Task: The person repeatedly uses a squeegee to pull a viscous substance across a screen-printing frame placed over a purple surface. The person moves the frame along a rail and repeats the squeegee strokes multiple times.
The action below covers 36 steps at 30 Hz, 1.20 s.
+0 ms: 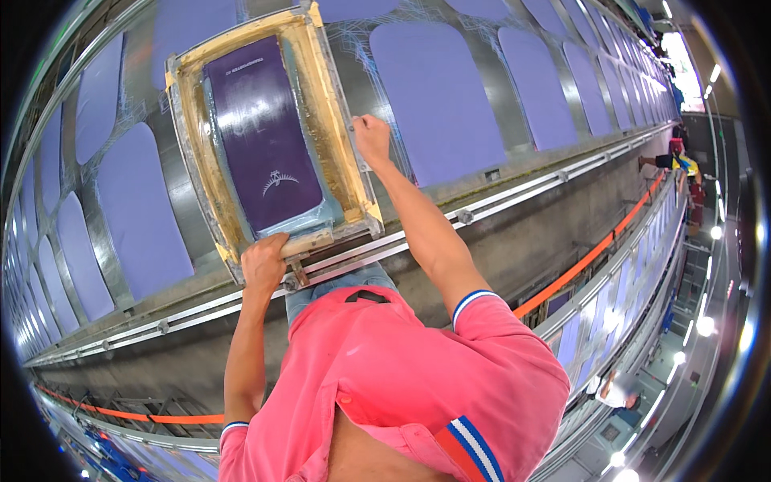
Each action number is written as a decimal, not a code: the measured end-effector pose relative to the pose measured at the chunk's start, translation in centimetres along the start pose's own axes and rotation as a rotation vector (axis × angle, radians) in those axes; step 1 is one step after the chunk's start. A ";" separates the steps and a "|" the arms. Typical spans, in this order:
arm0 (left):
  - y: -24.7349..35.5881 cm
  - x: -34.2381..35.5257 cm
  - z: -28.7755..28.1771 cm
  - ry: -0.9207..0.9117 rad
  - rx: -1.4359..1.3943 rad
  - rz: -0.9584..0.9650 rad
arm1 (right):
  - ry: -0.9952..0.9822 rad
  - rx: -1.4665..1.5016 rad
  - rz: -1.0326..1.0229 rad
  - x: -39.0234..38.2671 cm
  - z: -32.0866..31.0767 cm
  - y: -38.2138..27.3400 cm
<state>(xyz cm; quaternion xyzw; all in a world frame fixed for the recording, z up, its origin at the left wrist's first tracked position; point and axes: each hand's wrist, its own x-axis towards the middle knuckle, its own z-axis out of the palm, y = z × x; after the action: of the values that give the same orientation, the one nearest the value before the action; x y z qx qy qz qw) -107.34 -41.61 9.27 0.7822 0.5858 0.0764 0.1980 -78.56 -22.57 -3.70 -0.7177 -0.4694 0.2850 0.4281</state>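
Observation:
A screen printing frame (347,165) with tape-covered edges lies over the long table in front of me. Its dark purple mesh window (255,132) carries small light lettering and a fan-shaped emblem, with bluish residue around it. My left hand (265,261) is closed around the frame's near edge, close to its left corner. Beside those fingers runs a short wooden bar (309,243) along the same edge. On the frame's right side, my right hand (372,140) is closed at the rim, its fingertips partly hidden.
Lavender fabric pieces (434,100) lie in rows along the table on both sides. Metal rails (514,197) follow its near edge, against my body. Behind me, an orange strip (594,257) borders another table. Other people (683,165) stand far off at right.

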 end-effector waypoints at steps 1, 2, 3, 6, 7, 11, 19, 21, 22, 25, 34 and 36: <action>0.2 0.0 0.1 -0.051 0.019 -0.035 | -0.009 -0.021 0.027 0.3 0.2 0.1; 0.3 -0.2 0.4 -0.050 0.024 -0.031 | -0.017 -0.043 0.054 0.4 0.1 0.4; 0.2 -0.5 1.0 -0.041 0.032 -0.033 | -0.059 -0.076 0.088 0.6 0.2 0.4; -0.7 -0.5 2.7 -0.016 0.064 -0.001 | -0.141 -0.149 0.181 0.8 0.1 0.5; -0.9 -0.2 3.0 0.024 0.078 0.034 | -0.140 -0.152 0.197 0.7 0.0 0.5; -2.5 5.1 2.2 0.160 0.116 0.058 | -0.073 -0.172 0.185 0.2 -0.4 -0.5; -11.7 29.1 -2.9 0.293 0.104 0.135 | 0.149 -0.455 -0.309 4.3 2.2 -2.4; -12.9 34.4 -4.7 0.129 0.172 0.001 | 0.082 -0.283 -0.504 8.9 4.2 -8.2; -13.5 37.0 -6.3 0.008 0.226 -0.063 | -0.024 -0.251 -0.593 11.6 5.5 -11.0; -15.2 42.0 -9.0 0.005 0.261 -0.041 | -0.284 -0.200 -0.862 18.8 9.9 -17.9; -15.5 41.7 -8.0 0.002 0.244 -0.050 | -0.794 -0.800 -0.681 21.2 17.8 -18.8; -14.5 37.1 -6.6 0.051 0.274 -0.019 | -0.735 -0.711 -0.762 16.7 15.8 -17.4</action>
<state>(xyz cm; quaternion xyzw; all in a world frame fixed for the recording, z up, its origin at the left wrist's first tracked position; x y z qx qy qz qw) -111.30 -1.62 5.28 0.7941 0.6029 0.0133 0.0751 -92.19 1.59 4.08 -0.4538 -0.8740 0.1673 0.0462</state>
